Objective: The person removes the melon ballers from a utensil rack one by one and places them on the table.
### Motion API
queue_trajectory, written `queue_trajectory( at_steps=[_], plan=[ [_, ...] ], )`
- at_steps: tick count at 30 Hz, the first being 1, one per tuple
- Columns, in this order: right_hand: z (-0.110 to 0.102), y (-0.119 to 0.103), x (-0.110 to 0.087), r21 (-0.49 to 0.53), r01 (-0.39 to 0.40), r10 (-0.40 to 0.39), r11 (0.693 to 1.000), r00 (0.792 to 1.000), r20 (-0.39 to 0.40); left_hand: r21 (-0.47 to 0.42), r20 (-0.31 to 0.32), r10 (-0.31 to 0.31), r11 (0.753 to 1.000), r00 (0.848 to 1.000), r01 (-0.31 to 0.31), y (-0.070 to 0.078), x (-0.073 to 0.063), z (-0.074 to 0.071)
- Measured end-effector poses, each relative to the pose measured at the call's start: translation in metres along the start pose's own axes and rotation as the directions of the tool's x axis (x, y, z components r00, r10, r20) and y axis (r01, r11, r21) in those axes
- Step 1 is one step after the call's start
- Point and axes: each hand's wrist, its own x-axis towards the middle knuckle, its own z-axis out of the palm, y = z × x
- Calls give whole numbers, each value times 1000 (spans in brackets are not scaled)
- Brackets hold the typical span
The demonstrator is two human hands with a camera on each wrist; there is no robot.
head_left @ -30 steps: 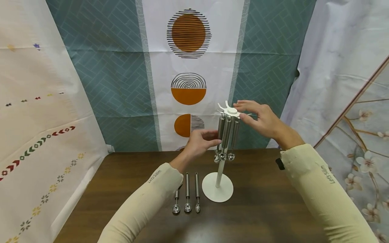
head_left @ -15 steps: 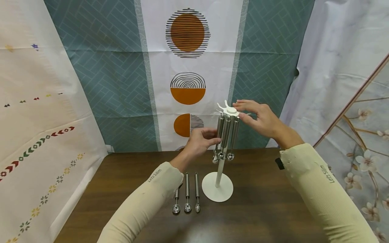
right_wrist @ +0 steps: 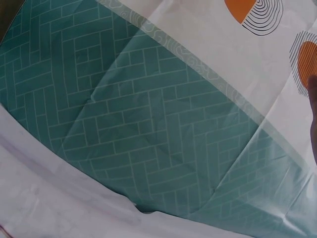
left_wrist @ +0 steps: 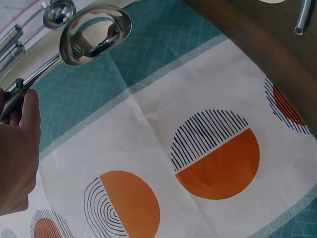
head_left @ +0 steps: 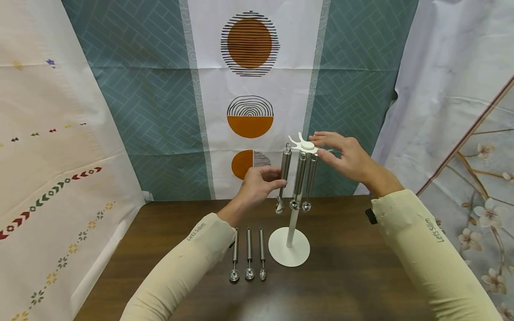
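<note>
At the left of the white hanging stand (head_left: 294,225), my left hand (head_left: 257,185) pinches the steel handle of an oval-bowled scoop (head_left: 285,167). The scoop hangs upright; its top ring is by the tip of a stand arm, and I cannot tell whether it still touches. In the left wrist view the scoop's polished bowl (left_wrist: 95,35) shows large, beyond my fingers (left_wrist: 30,116). My right hand (head_left: 341,151) holds the stand's top, thumb in front and fingers behind the hub. Beside the pole hang more steel scoops (head_left: 300,176) with small round bowls. Only a right fingertip (right_wrist: 313,94) shows in the right wrist view.
Three steel scoops (head_left: 249,249) lie in a row on the brown wooden table (head_left: 341,276), left of the stand's round base (head_left: 289,258). A patterned cloth (head_left: 160,111) hangs behind the table, with light curtains (head_left: 445,89) at the sides.
My left hand has moved a little left with the oval scoop, opening a gap between it and the other hanging scoops. My right hand stays on the stand's top.
</note>
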Motion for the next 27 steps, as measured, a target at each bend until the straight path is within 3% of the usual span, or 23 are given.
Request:
queue_trajectory(
  at_steps=[9,15,27],
  plan=[
    [2,0,0,5,14,-14,1000,1000,-5,18,-43,-63,998,997,63,-9,-7,-11],
    [2,0,0,12,18,-18,1000,1000,-14,-7,-69,-102,995,992,101,-26,-13,-15],
    [1,0,-2,17,19,-19,1000,1000,-20,29,-106,-130,991,986,134,-62,-29,-22]
  ],
)
